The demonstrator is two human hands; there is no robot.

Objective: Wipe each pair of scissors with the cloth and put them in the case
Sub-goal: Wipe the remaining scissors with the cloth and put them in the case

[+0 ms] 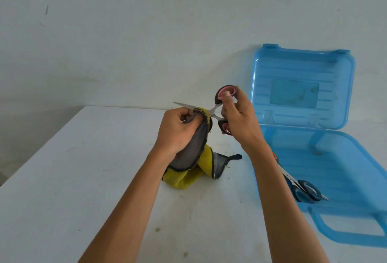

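Note:
My right hand [236,116] grips the black-and-pink handles of a pair of scissors [217,105] held above the table, blades pointing left. My left hand [178,130] grips a yellow and grey cloth [194,158] wrapped round the blades; one blade tip sticks out past the cloth at the left. The cloth hangs down to the table. An open blue plastic case [335,164] lies at the right with its lid upright. Inside it lies a blue-handled pair of scissors [305,191], partly hidden behind my right forearm.
A dark object [234,156] lies on the white table [83,179] behind the cloth, mostly hidden. A pale wall stands just beyond the table's far edge. The table's left edge runs diagonally at the left.

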